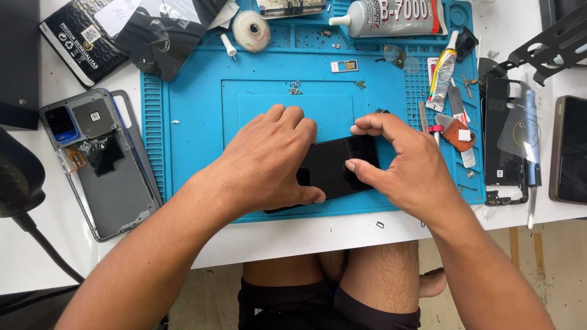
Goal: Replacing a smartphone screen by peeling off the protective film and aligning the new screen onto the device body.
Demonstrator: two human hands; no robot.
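Observation:
A black smartphone (335,164) lies screen up on the blue repair mat (202,110), near its front edge. My left hand (269,160) covers the phone's left half, palm down, with the thumb pressed along its near edge. My right hand (406,165) grips the phone's right end, thumb on the glass and fingers curled over the far corner. Both hands hold the phone flat against the mat.
An opened phone frame (101,160) lies left of the mat. Glue tubes (441,76), a large adhesive tube (391,17), tape roll (251,30), loose screws (295,88) and a SIM tray (344,66) sit on the mat. Another dismantled phone (504,140) and a dark device (570,150) lie right.

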